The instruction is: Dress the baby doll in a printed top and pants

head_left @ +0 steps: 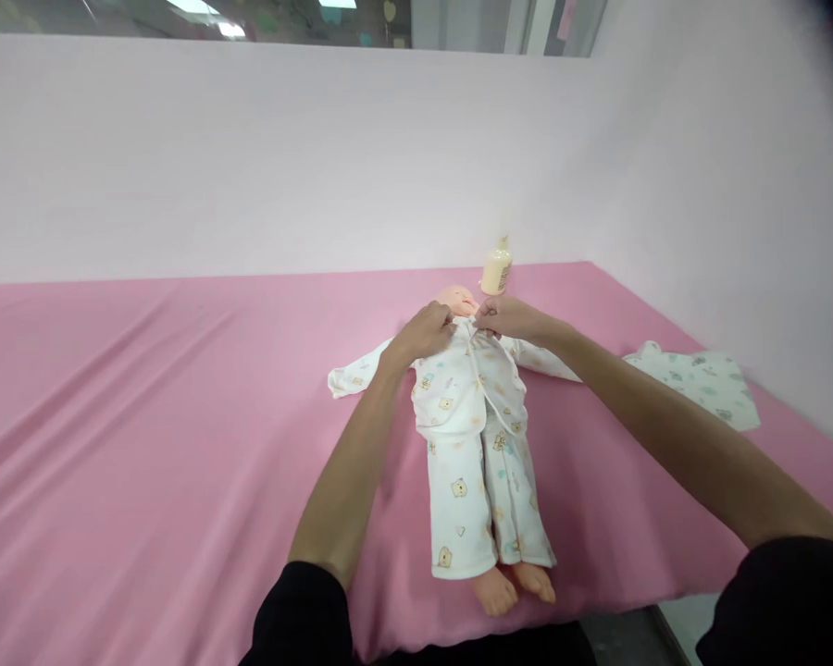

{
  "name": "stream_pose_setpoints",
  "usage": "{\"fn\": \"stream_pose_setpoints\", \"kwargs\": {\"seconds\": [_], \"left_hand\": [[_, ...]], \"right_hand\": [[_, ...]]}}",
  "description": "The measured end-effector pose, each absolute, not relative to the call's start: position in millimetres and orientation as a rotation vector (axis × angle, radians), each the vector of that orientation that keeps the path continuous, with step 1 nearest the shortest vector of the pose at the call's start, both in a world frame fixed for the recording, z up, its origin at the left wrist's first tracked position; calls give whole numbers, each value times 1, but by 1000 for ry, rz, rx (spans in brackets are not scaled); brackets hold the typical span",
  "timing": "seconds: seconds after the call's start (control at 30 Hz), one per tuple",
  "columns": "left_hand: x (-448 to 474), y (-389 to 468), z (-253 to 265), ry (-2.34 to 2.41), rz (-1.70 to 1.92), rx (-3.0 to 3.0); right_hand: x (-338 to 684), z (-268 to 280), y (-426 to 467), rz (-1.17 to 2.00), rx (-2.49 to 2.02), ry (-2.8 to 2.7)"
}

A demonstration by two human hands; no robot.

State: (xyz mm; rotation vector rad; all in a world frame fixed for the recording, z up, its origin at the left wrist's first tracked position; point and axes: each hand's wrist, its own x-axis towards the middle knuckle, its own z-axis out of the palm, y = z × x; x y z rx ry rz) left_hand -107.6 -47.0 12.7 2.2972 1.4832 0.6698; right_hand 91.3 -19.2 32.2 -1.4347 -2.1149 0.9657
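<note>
A baby doll lies on its back, feet toward me, in a white bear-print jacket and matching trousers. At the doll's neck, my left hand is closed on one side of the jacket's collar. Just across from it, my right hand pinches the other side of the collar. The jacket's front edges hang loose below my fingers, parted toward the hem. Both sleeves stretch out sideways, the right one partly behind my forearm. Bare doll feet stick out of the trouser legs.
A pink sheet covers the bed. Behind the doll's head stands a cream pump bottle. A folded white printed cloth lies at the right, near the wall. White walls border the back and right side.
</note>
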Motion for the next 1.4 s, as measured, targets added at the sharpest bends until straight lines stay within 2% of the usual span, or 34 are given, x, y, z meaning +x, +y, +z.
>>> {"fn": "stream_pose_setpoints", "kwargs": {"seconds": [0.27, 0.67, 0.9, 1.23, 1.4], "left_hand": [[-116, -52, 18, 1538, 666, 2218], [-110, -53, 18, 1548, 612, 2243], [-109, -54, 17, 1549, 583, 2296], [-112, -58, 19, 1531, 542, 2364], [-113, -59, 20, 1534, 528, 2406]], "right_hand": [[98, 36, -38, 984, -1533, -1908], [66, 40, -68, 351, -1676, -2399], [50, 46, -84, -166, -1697, -2703], [15, 47, -98, -512, -1662, -2903], [13, 42, -100, -568, -1706, -2919]]}}
